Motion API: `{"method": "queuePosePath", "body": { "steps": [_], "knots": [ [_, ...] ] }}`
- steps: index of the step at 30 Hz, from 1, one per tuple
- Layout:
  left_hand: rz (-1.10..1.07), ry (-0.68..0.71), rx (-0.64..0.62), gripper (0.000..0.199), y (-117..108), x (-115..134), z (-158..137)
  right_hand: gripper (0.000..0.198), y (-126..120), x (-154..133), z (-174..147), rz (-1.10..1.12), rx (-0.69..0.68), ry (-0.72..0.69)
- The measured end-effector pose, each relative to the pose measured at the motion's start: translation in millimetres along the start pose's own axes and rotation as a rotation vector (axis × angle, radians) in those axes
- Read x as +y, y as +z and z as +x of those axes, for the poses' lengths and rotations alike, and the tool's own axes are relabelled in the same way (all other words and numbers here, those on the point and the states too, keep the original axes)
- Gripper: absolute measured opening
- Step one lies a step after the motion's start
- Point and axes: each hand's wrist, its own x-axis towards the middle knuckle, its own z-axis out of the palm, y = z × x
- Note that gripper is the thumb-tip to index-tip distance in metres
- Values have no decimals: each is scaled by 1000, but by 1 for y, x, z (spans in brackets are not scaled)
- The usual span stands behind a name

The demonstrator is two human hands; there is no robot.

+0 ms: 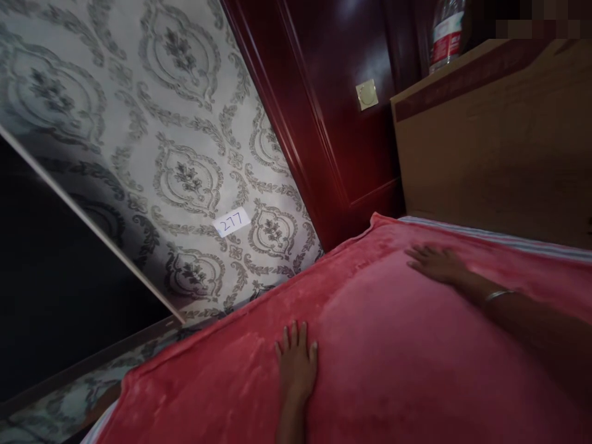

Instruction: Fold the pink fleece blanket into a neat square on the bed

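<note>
A fluffy red blanket (379, 345) covers the bed and fills the lower right of the head view. My left hand (296, 364) lies flat on it near the left edge, fingers slightly apart, holding nothing. My right hand (435, 264) rests palm down on the blanket farther up, close to the wooden headboard (499, 148), fingers spread. A thin bracelet (498, 295) sits on that wrist. A striped sheet edge (509, 237) shows between blanket and headboard.
Patterned grey wallpaper (185, 123) with a label reading 277 (231, 221) runs along the bed's left side. A dark red wooden panel (342, 123) with a switch plate (366, 94) stands behind. A plastic bottle (446, 31) sits on top of the headboard.
</note>
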Motion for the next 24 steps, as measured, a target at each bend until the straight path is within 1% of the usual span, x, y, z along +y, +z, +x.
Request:
{"method": "queuePosePath", "body": {
  "steps": [2,3,4,5,6,7,8,10,12,13,14,15,16,17,21,23,24],
  "knots": [
    [9,-9,-6,59,0,1,1,58,-13,36,7,-14,18,107],
    [14,-13,-9,59,1,1,2,57,-17,46,11,-18,35,145],
    [17,-16,-8,59,1,1,2,55,-19,49,15,-19,55,169],
    [16,-16,-6,59,2,2,2,54,-19,46,20,-18,75,172],
    [12,-16,-5,59,3,1,2,54,-15,37,25,-13,94,150],
    [9,-16,-6,59,4,1,2,54,-9,22,31,-4,107,97],
    [8,-17,-7,59,4,1,2,55,0,2,35,7,110,13],
    [12,-27,-15,59,5,1,1,52,23,-42,40,43,79,-233],
    [14,-35,-21,60,4,0,2,53,44,-80,41,78,5,-457],
    [13,-37,-22,60,4,-1,2,56,52,-91,42,94,-38,-543],
    [12,-37,-21,59,4,-1,2,58,56,-97,45,102,-74,-581],
    [12,-38,-18,59,5,-2,3,59,58,-95,50,103,-98,-580],
    [15,-39,-15,59,6,-3,4,60,56,-88,56,98,-109,-545],
    [19,-43,-14,60,8,-4,5,60,52,-76,65,87,-107,-481],
    [57,-67,-20,61,22,-9,9,61,32,-12,100,43,-37,-176],
    [88,-82,-14,61,27,-13,11,62,29,10,111,34,-8,-76],
    [97,-92,-11,62,27,-14,12,62,30,17,115,33,-1,-49]
  ]
}}
